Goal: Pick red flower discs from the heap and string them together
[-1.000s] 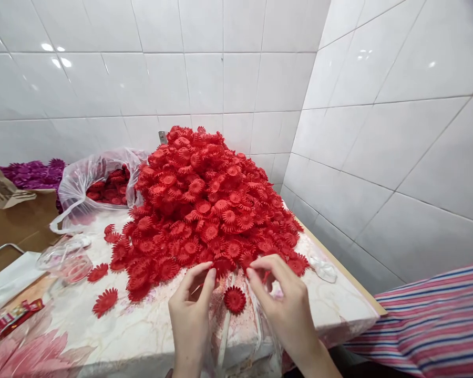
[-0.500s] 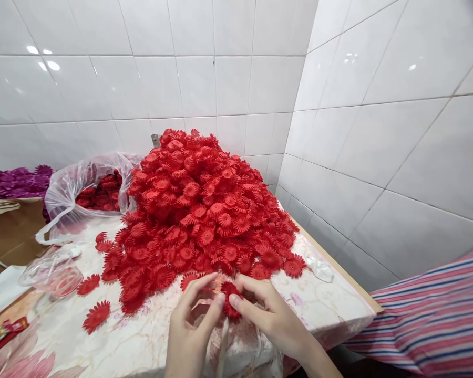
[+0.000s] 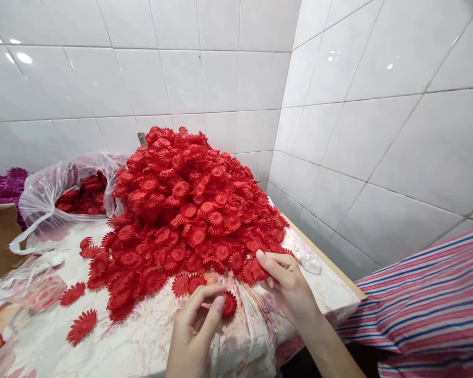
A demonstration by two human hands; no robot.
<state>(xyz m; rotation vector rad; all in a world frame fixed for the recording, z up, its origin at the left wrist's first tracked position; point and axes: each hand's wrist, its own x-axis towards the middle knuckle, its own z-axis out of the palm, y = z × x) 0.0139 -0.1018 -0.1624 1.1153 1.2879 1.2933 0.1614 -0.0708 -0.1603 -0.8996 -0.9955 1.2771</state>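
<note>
A big heap of red artificial flower pieces (image 3: 197, 210) with toothed edges covers the middle of the table. My left hand (image 3: 197, 320) is closed, thumb and forefinger pinched at the left edge of a dark red flower piece (image 3: 229, 304) above the table's front. At the lower right of the heap, my right hand (image 3: 287, 289) has thumb and fingers around the edge of a red flower piece (image 3: 254, 270). Thin white strips (image 3: 256, 315) lie between my hands and droop over the front edge.
A clear plastic bag (image 3: 39, 194) with darker red pieces stands left of the heap. Purple pieces (image 3: 2, 186) and a brown cardboard box (image 3: 0, 236) are farther left. Loose red pieces (image 3: 82, 326) lie on the flowered tablecloth (image 3: 130, 352). Striped cloth (image 3: 425, 294) hangs at right; tiled walls stand behind.
My right hand has left the dark red piece and moved right and up to the heap's edge. My left hand keeps its pinch. The view has shifted a little to the right.
</note>
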